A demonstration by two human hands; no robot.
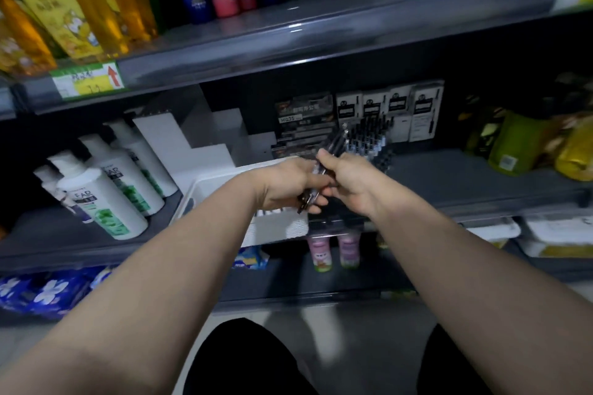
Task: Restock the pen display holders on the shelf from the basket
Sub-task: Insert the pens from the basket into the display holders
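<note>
left hand [288,184] and right hand [350,184] both squeeze one bunch of pens [331,145], just above the white basket's [205,191] right end. the pen holder [372,141] stands behind the basket.

glossy shelf edge [288,38], white plastic basket [205,189]

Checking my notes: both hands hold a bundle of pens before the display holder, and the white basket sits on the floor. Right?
No. The head view shows the white basket on the shelf, beside the pen display holder, not on the floor. The left hand and right hand do hold the bundle of pens.
</note>
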